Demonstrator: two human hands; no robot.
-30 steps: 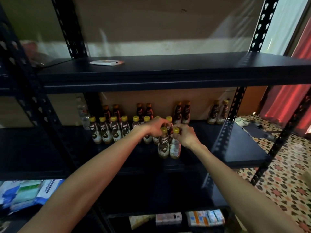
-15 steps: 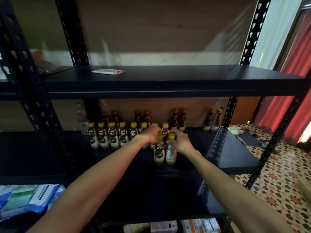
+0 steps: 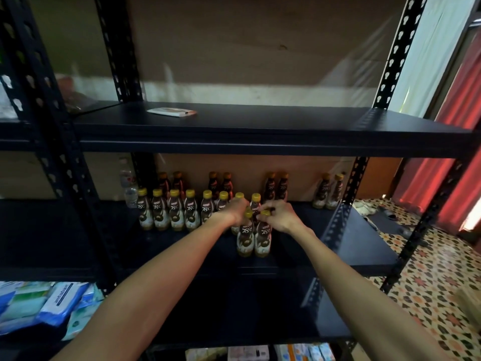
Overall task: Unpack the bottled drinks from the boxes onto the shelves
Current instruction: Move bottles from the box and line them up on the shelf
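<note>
Reaching onto the middle shelf (image 3: 364, 246) with both arms. Holding two bottles upright, side by side on it: gripping the neck of the left bottle (image 3: 245, 238) with the curled left hand (image 3: 238, 211), pinching the yellow cap of the right bottle (image 3: 263, 239) with the right hand (image 3: 277, 216). Just behind, a row of the same bottles (image 3: 175, 213), and more at the back.

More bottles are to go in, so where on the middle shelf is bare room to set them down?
Bare: on the middle shelf, the right part between the front pair and the back-right pair; also the strip before the left row. Crowded: the centre, where the left hand and right hand grip the front pair.
</note>
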